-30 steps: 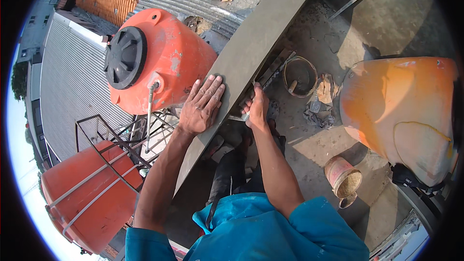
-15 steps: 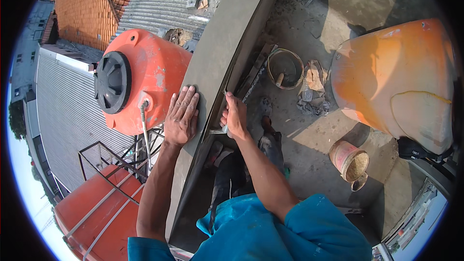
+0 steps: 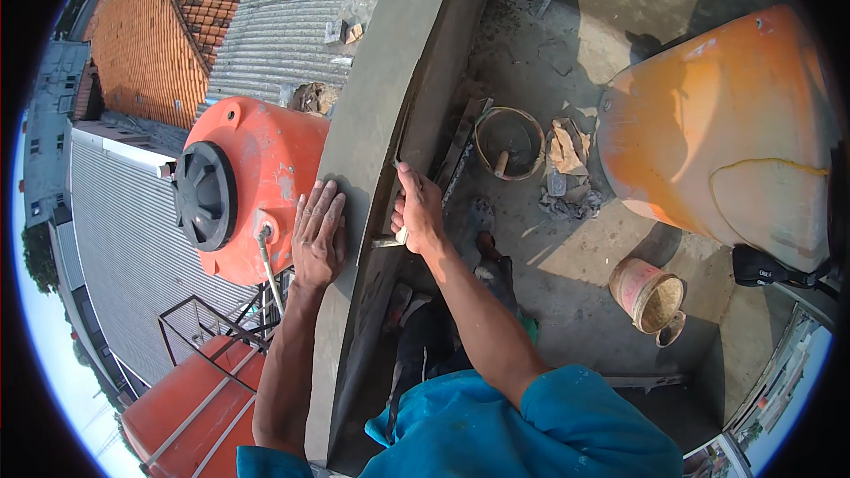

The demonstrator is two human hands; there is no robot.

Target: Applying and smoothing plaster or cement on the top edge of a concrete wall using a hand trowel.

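My left hand [image 3: 319, 241] lies flat on the grey cement top of a low wall [image 3: 376, 93], its fingers stretched out and holding nothing. Beside it, at the wall's inner edge, my right hand [image 3: 417, 210] is wrapped round the pale handle of a trowel [image 3: 403, 236]. The thumb points up along the wall. Most of the trowel's blade is hidden, seen nearly edge-on against the inner face. The cement on the wall looks smooth, darker near the hands.
An orange water tank [image 3: 266, 168] with a black lid stands outside the wall, left. Inside, on the concrete floor, are a mortar bucket [image 3: 509, 143] with a handled tool, crumpled paper [image 3: 567, 149], a tipped bucket [image 3: 646, 295] and a large orange tank [image 3: 717, 133].
The view has shifted, so the wall and tanks sit a little further left and the near tank lower. My right hand keeps its grip on the trowel; my left hand stays flat on the wall.
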